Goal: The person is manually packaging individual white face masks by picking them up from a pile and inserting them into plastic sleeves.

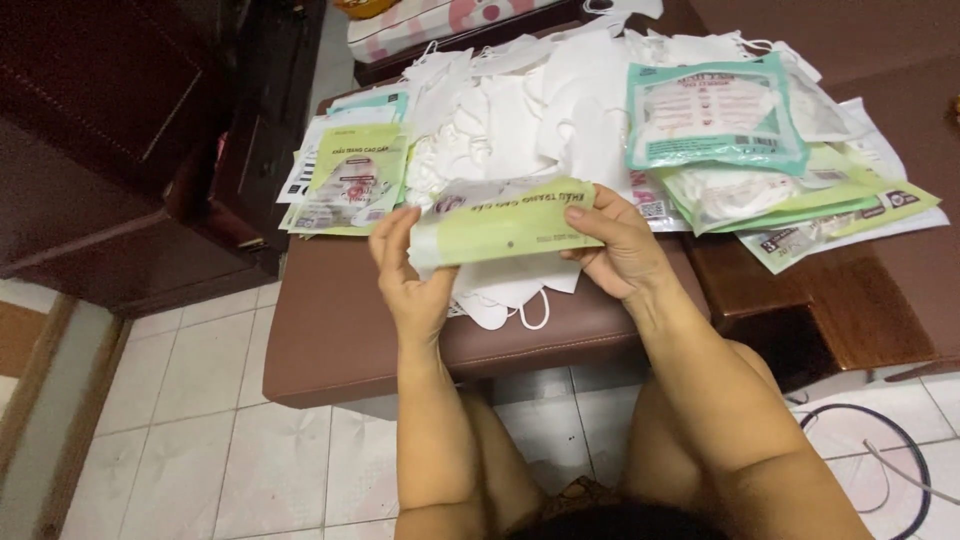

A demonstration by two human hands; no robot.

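Where brown padded bench [330, 330] meets tiled floor [200, 400], masks [500, 110] piled.

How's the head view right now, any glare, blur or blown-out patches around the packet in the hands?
Head view: even indoor light, soft shadows; the pale green plastic packet held by both hands is slightly motion-soft; the pile of white face masks is nearly blown out; mild sheen on the teal-edged packet.

A single head-worn camera looks steeply down and slightly forward from close above the person's lap. The brown padded stool [330, 330] fills mid-frame, the tiled floor [200, 440] shows at lower left, and the person's forearms rise from the bottom edge toward centre.
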